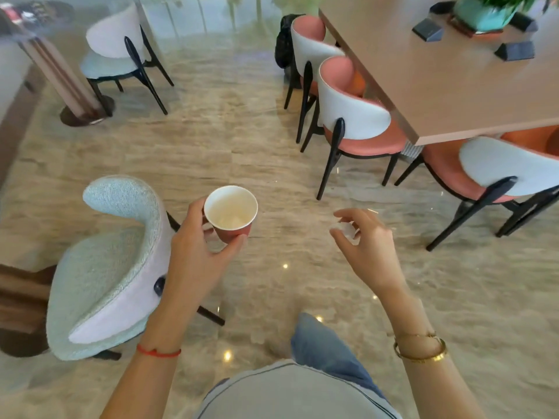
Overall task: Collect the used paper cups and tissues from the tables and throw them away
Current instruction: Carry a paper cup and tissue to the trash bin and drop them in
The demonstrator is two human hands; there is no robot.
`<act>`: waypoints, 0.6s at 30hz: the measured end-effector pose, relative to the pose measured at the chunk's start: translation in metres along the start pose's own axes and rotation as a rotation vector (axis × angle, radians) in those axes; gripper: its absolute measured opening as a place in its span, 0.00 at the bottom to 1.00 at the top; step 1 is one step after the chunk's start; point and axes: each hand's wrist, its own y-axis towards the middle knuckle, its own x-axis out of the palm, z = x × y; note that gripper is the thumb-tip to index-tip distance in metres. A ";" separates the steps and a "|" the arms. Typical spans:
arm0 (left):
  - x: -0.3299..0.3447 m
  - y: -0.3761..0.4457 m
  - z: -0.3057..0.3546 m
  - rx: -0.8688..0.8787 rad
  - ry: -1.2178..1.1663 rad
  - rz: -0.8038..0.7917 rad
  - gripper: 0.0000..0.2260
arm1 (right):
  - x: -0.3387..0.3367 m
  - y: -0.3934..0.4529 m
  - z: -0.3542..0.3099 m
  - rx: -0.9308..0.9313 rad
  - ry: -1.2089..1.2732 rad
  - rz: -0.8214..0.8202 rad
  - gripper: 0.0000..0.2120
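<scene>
My left hand (196, 252) holds a red paper cup (231, 211) upright over the floor, fingers wrapped around its lower wall. The cup is white inside, and a pale crumpled lump lies at its bottom. My right hand (367, 246) hovers to the right of the cup, apart from it. Its thumb and fingertips pinch a small white crumpled tissue (348, 229).
A pale blue chair (115, 261) stands close at the left. Pink-and-white chairs (357, 119) line a long pinkish table (447, 86) at the right, which carries a potted plant (484, 10) and dark wedge-shaped holders. Another chair (118, 52) and a table pedestal (81, 107) stand far left.
</scene>
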 end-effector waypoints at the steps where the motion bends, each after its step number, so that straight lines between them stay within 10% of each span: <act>1: 0.006 0.021 -0.004 0.002 -0.001 0.001 0.30 | 0.007 0.021 0.005 -0.001 -0.001 -0.006 0.12; 18: 0.099 0.445 -0.039 0.005 -0.030 0.173 0.30 | 0.089 0.500 0.047 -0.158 0.002 -0.108 0.12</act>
